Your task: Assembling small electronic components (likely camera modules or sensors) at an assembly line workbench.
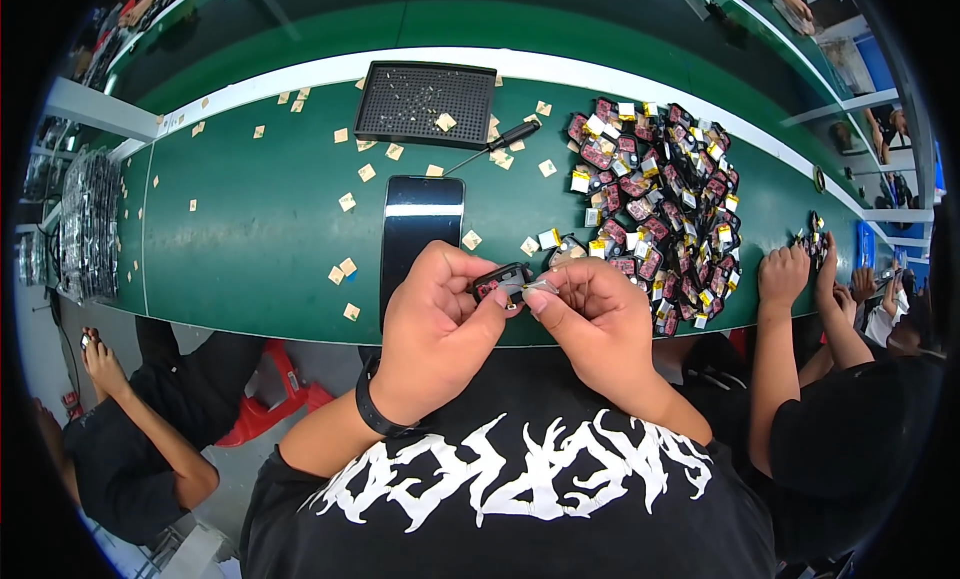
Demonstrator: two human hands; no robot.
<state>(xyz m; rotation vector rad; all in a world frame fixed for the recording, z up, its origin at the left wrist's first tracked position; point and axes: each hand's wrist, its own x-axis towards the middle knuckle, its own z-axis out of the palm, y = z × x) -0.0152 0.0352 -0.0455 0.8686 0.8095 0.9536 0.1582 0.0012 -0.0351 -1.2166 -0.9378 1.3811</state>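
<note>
My left hand (442, 304) grips a small black device housing (489, 283) with a reddish circuit board inside, the thumb pressed on its near side. Close against its right end, my right hand (592, 314) pinches a small silvery-white piece (540, 288), probably a battery cell; the fingers partly hide it. Both hands are above the table's near edge. Just right of them lies another open housing (567, 251). Beyond it spreads a large pile of similar housings (650, 199) with red boards and white-and-yellow battery cells. A black phone (422, 224) lies flat beside my left hand.
A black perforated tray (425, 104) sits at the back, with a screwdriver (505, 141) near its right corner. Small tan paper squares (347, 202) dot the green table (250, 239). Co-workers' hands (785, 276) work at the right; another person (140, 419) sits at the left.
</note>
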